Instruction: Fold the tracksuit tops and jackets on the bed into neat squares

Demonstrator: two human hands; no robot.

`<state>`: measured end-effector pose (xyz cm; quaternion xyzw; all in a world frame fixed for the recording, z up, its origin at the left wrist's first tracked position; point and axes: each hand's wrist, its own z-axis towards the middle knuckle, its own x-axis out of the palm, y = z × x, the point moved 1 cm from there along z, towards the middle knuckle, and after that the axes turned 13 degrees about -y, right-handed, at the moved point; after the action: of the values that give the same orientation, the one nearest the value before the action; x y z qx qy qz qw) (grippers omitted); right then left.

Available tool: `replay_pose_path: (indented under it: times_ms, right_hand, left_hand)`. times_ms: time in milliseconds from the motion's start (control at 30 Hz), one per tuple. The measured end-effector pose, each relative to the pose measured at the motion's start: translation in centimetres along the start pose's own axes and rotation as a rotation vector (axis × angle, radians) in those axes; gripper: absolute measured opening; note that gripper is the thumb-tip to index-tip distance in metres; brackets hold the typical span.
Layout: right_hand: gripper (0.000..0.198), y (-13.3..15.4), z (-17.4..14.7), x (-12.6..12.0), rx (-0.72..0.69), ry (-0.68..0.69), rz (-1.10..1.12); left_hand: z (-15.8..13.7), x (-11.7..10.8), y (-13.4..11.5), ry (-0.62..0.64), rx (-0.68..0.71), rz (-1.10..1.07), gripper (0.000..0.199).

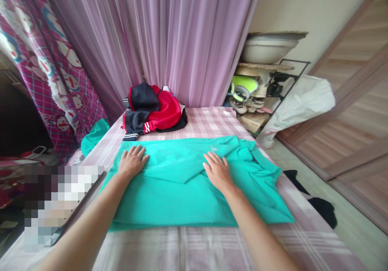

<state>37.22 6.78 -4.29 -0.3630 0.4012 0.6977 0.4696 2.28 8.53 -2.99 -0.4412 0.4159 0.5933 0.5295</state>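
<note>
A teal garment (182, 200), apparently a T-shirt, lies spread across the checked cloth with a folded-over layer and creases near its middle. My left hand (132, 160) rests flat on its upper left part, fingers stretched out. On the upper right part lies my right hand (218, 172), palm down with fingers apart, just below a small pale print (214, 149). Neither hand grips the fabric. The garment's right side is bunched and wrinkled, and its underside is hidden.
A heap of red and navy clothing (163, 111) sits beyond the garment. At left are a dark-edged flat object (81, 198), mostly pixelated, and another teal cloth (94, 136). Purple curtains (194, 40) hang behind; a shoe rack (292, 87) and white bag (300, 103) stand right.
</note>
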Motion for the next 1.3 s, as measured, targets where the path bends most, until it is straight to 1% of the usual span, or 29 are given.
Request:
replay_pose_path:
  times_ms: [100,167,267,333,400,467,500,567,667,733,833,967,1033,1067,1167,1233,1300]
  right_hand:
    - [0.048,0.4,2.4,-0.8,-0.039,0.003,0.005]
    - [0.05,0.8,4.4,-0.9,-0.069,0.009,0.01]
    - [0.052,1.1,7.0,0.0,-0.118,0.034,0.013]
    - [0.053,0.4,8.3,1.0,-0.109,0.088,-0.015]
    - [0.055,-1.2,9.1,2.1,-0.014,0.183,-0.079]
    - [0.059,-3.7,9.3,2.9,0.137,0.249,-0.172]
    - [0.061,-5.1,9.3,3.1,0.212,0.253,-0.22]
    - [0.065,-7.6,8.9,3.2,0.322,0.214,-0.297]
    - [0.066,-9.7,8.4,3.0,0.388,0.18,-0.335]
    - [0.066,-10.0,8.4,2.7,0.386,0.18,-0.337]
    - [0.062,-9.8,9.1,2.1,0.337,0.169,-0.356]
    - [0.052,-10.1,10.8,1.5,0.201,0.055,-0.377]
    - [0.051,-10.8,11.8,1.3,0.176,0.027,-0.38]
    - [0.05,-11.4,12.4,1.2,0.191,0.041,-0.384]
    - [0.051,-13.3,14.1,0.9,0.28,0.144,-0.398]
    - [0.054,-14.4,15.1,0.7,0.315,0.206,-0.399]
    - [0.056,-15.3,15.8,0.7,0.334,0.23,-0.395]
  left_hand:
    - [-0.4,0.7,0.2,-0.018,-0.015,0.018,0.056]
    - [-0.5,0.8,0.2,-0.02,-0.019,0.026,0.057]
    - [-0.7,0.7,0.1,-0.027,-0.024,0.041,0.058]
    - [-0.8,0.7,0.0,-0.026,-0.029,0.053,0.058]
    - [-0.9,0.7,-0.1,-0.022,-0.038,0.057,0.058]
    - [-1.0,0.7,-0.1,-0.03,-0.042,0.051,0.057]
    - [-1.0,0.8,-0.1,-0.04,-0.043,0.047,0.057]
    - [-1.0,0.9,-0.1,-0.062,-0.042,0.042,0.057]
    - [-1.0,1.0,0.0,-0.077,-0.043,0.048,0.056]
    - [-1.0,1.0,-0.1,-0.076,-0.041,0.057,0.056]
    - [-1.1,0.9,-0.1,-0.072,-0.041,0.072,0.056]
    - [-1.1,0.7,-0.2,-0.071,-0.043,0.072,0.057]
    - [-1.1,0.7,-0.3,-0.067,-0.05,0.072,0.056]
    - [-1.1,0.7,-0.3,-0.063,-0.054,0.073,0.056]
    - [-1.1,0.7,-0.4,-0.063,-0.063,0.078,0.056]
    - [-1.1,0.9,-0.4,-0.075,-0.066,0.073,0.055]
    - [-1.1,1.0,-0.3,-0.089,-0.072,0.068,0.055]
